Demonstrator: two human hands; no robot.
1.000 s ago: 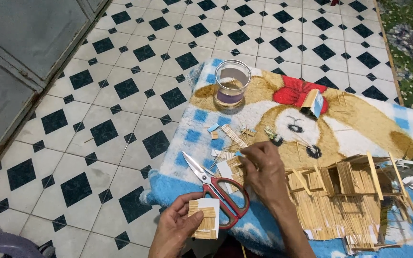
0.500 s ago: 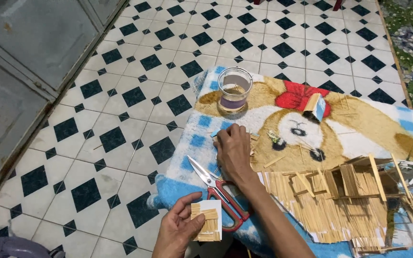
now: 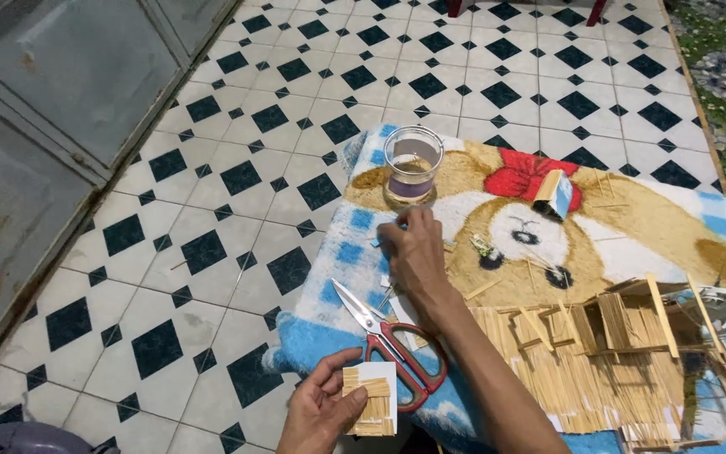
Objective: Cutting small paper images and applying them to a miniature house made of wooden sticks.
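My left hand (image 3: 319, 412) holds a small white card faced with glued wooden sticks (image 3: 370, 409) near the bottom edge of the head view. My right hand (image 3: 412, 250) reaches forward over a blue blanket with a teddy bear picture (image 3: 632, 210), fingers pinched just below a clear plastic cup (image 3: 412, 165); whether it holds a stick is too small to tell. Red-handled scissors (image 3: 390, 343) lie open on the blanket between my two hands.
A model hut of thin wooden sticks (image 3: 607, 353) stands on the blanket at the right. A small box (image 3: 556, 193) lies on the bear's red bow. Loose sticks are scattered around. Black-and-white floor tiles (image 3: 237, 176) spread left, with a metal door (image 3: 52, 92) beyond.
My right hand has moved forward from beside the scissors toward the cup. My left hand with the stick card has stayed in place. The view has shifted slightly.
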